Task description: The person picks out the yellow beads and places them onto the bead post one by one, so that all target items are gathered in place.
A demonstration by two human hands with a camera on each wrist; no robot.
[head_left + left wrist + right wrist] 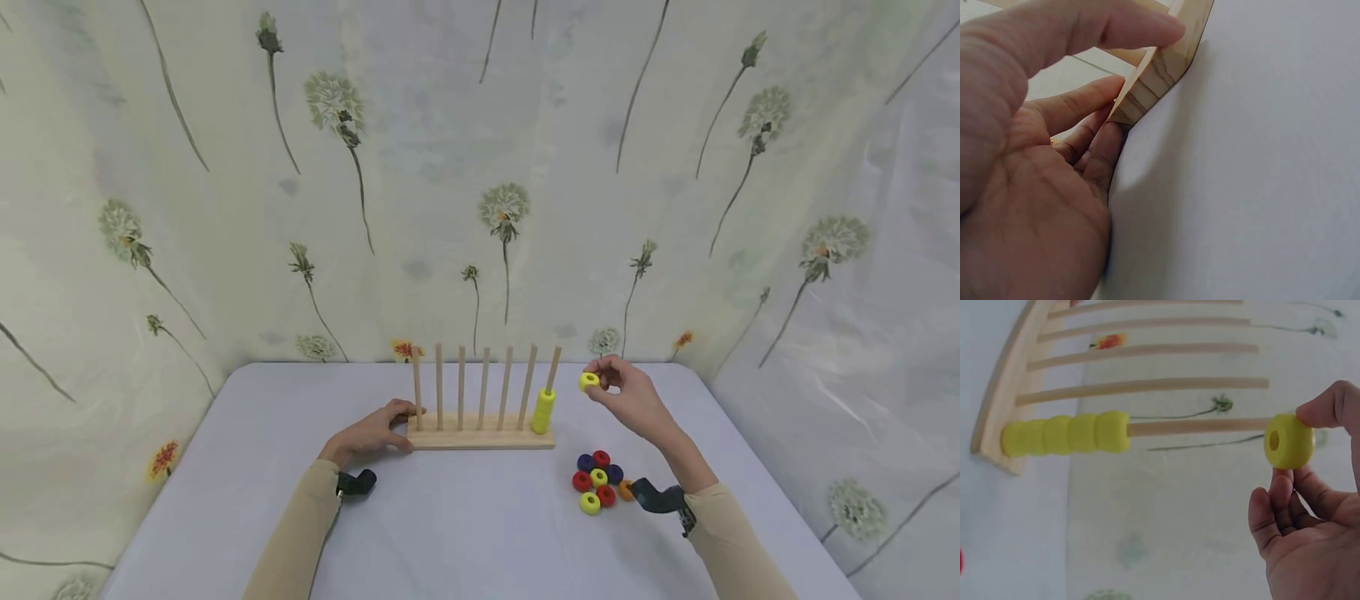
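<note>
A wooden base (480, 438) carries several upright pegs, and yellow beads (543, 412) are stacked on its rightmost peg. My left hand (372, 432) grips the left end of the base; in the left wrist view thumb and fingers lie on either side of the wooden end (1152, 84). Between thumb and fingers, my right hand (633, 400) pinches a yellow bead (588, 381), off to the right of the rightmost peg's top. The right wrist view has this bead (1295, 442) near the peg's tip, its hole facing the peg; whether they touch I cannot tell.
Loose red (582, 481), dark blue (585, 462), yellow (590, 503) and orange (626, 490) beads lie together on the white table (450, 533), right of the base and below my right hand. A flowered curtain (420, 167) hangs behind the table and at its sides.
</note>
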